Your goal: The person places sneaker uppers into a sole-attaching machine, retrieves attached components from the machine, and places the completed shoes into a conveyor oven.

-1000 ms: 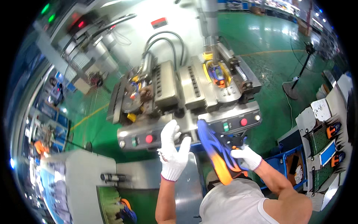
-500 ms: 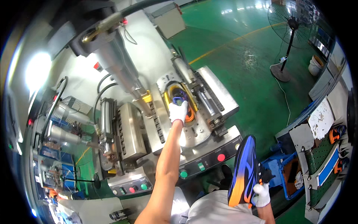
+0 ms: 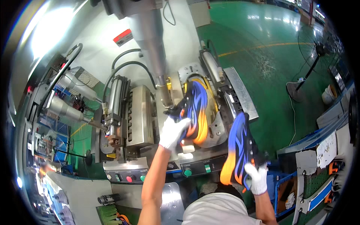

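Blue-orange shoes (image 3: 195,114) in both gloved hands (image 3: 173,132), one apiece

The machine bed (image 3: 191,156) took up the middle, running toward 12 o'clock. Directly on it, at 10 o'clock, sat a steel block (image 3: 140,116) beside a cylinder (image 3: 118,98); toward 1 o'clock, a second cylinder (image 3: 212,65); just right of centre, a rounded plate (image 3: 215,135). The green floor (image 3: 243,32) carried a fan (image 3: 319,50) at 2 o'clock, its cord (image 3: 293,122) trailing below, and a bucket (image 3: 329,94) at 3. At 4, a shelf (image 3: 313,185) bore shoes (image 3: 333,167).
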Available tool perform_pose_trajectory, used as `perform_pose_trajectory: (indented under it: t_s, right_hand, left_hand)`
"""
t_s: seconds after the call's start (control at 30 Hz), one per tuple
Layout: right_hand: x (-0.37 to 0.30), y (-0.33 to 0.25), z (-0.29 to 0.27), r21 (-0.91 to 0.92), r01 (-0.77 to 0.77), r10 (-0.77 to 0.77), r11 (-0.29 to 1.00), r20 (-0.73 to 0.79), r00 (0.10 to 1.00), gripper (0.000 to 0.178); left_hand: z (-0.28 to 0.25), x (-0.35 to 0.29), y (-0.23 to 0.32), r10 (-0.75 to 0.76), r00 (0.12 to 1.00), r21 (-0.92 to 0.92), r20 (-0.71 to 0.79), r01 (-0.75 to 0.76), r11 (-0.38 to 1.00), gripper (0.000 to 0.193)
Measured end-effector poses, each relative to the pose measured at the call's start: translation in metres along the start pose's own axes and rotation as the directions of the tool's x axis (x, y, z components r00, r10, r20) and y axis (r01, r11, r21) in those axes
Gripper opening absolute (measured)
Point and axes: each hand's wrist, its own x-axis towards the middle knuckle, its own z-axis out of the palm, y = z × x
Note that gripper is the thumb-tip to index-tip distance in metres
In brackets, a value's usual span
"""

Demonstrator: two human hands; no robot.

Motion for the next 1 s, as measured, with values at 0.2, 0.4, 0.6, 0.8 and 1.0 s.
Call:
perform_pose_trajectory:
  t_s: [0.2, 0.4, 0.6, 0.8, 1.0]
  right_hand:
    - [0.187, -0.052, 0.159, 0.191, -0.152, 0.036, 0.970, 0.503, 0.864, 0.022]
    - [0.353, 0.081, 0.254, -0.863, 0.405, -0.302, 0.302, 0.316, 0.900, 0.053]
    - [0.349, 0.073, 0.273, -0.833, 0.449, -0.313, 0.322, 0.354, 0.881, 0.047]
    - [0.329, 0.054, 0.230, -0.625, 0.660, -0.370, 0.418, 0.546, 0.752, 0.052]
    - [-0.009, 0.094, 0.217, -0.317, 0.910, -0.509, 0.266, 0.756, 0.412, 0.072]
  left_hand:
    - [-0.098, -0.201, -0.029, -0.273, 0.960, -0.074, -0.066, 0.268, 0.961, 0.016]
    - [-0.146, -0.369, -0.131, -0.425, 0.870, 0.283, -0.249, 0.485, 0.827, 0.078]
    - [-0.124, -0.434, -0.233, -0.579, 0.269, 0.010, -0.769, 0.912, 0.411, 0.045]
    - [-0.104, -0.415, -0.358, -0.538, 0.270, -0.164, -0.799, 0.762, 0.627, 0.088]
    - [-0.118, -0.433, -0.382, -0.553, 0.427, -0.117, -0.716, 0.707, 0.698, 0.094]
